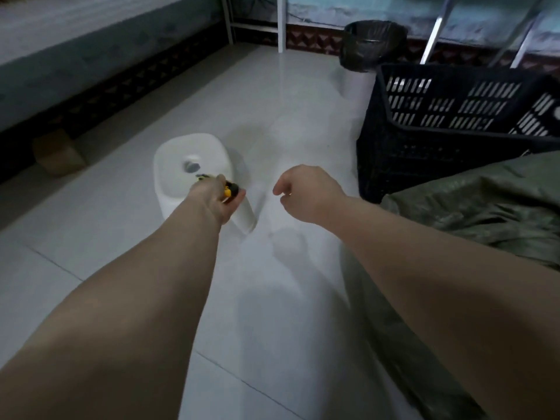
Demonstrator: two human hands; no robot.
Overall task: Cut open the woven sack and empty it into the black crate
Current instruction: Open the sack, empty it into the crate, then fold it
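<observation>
My left hand point(216, 198) is closed around a yellow and black utility knife point(228, 189), held just over a white plastic stool point(185, 174). My right hand point(303, 190) hovers above the tiled floor to the right of the stool, fingers loosely curled with nothing in them. A black slotted crate point(448, 116) stands at the right, tilted, and no contents show inside. The olive-green woven sack point(485, 204) lies slumped on the floor in front of the crate, under my right forearm.
A round bin lined with a black bag point(371, 43) stands behind the crate by the wall. White metal frame legs point(281, 22) rise at the back. A brown block point(57, 153) sits by the left wall. Pale floor tiles point(272, 298) stretch between my arms.
</observation>
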